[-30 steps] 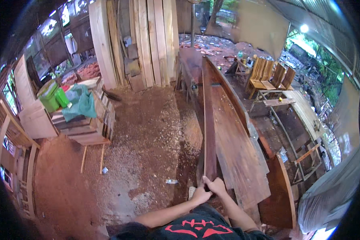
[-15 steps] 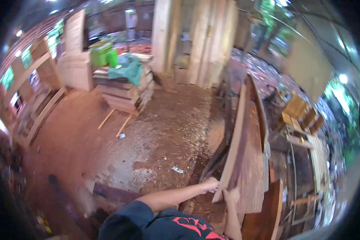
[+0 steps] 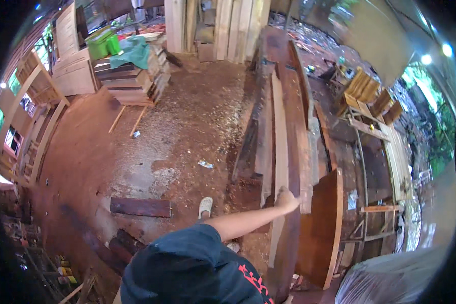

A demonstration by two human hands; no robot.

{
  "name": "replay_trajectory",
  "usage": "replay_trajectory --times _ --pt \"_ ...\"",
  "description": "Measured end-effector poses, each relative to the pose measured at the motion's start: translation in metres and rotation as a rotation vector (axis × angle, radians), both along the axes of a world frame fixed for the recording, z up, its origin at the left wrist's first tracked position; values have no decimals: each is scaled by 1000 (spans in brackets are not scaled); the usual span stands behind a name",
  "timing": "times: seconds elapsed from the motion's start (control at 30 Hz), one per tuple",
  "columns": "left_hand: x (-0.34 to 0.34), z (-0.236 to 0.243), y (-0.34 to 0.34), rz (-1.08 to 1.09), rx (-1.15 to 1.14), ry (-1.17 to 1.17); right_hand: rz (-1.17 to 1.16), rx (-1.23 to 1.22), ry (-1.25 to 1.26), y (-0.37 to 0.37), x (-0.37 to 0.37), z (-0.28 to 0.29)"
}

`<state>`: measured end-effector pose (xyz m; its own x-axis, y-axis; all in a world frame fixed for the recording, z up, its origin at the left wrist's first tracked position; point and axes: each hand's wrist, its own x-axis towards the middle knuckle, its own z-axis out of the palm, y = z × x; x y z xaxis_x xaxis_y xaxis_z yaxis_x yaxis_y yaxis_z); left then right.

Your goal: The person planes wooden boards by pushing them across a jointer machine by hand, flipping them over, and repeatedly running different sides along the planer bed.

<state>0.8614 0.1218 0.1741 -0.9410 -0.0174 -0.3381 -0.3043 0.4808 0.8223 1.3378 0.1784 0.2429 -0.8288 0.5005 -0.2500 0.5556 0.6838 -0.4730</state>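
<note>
Plank (image 3: 280,137) now juts back past the left hand (image 3: 288,200).

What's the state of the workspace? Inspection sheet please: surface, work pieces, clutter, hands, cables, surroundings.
Surface: brown floor, strewn with pale bits in the middle.
Work pieces: long pale plank among darker boards; brown panel to their right.
Clutter: short dark board and a scrap of litter on the floor; board stack at left, carrying a green bin and teal cloth.
Hands: left hand at the plank's right edge, exact grip unclear; right hand not made out.
Cables: nothing seen.
Surroundings: upright planks at the back; wooden chairs at right.
</note>
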Motion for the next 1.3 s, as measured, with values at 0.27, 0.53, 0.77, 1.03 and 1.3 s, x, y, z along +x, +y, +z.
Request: replay_trajectory --times 0.27,0.53,0.77,1.03,1.3 --pt "85 39 29 -33 -146 -45 -110 -97 -52 19 63 7" --pt "-64 -16 8 175 159 100 71 -56 90 36 -82 11" --pt "-227 -78 -97 98 -427 -41 284 79 145 43 -261 -13" --pt "-236 -106 -96 82 -493 -32 349 168 254 28 -537 -9" --pt "-232 -119 -98 37 -411 -70 231 -1 169 15 -816 -31"
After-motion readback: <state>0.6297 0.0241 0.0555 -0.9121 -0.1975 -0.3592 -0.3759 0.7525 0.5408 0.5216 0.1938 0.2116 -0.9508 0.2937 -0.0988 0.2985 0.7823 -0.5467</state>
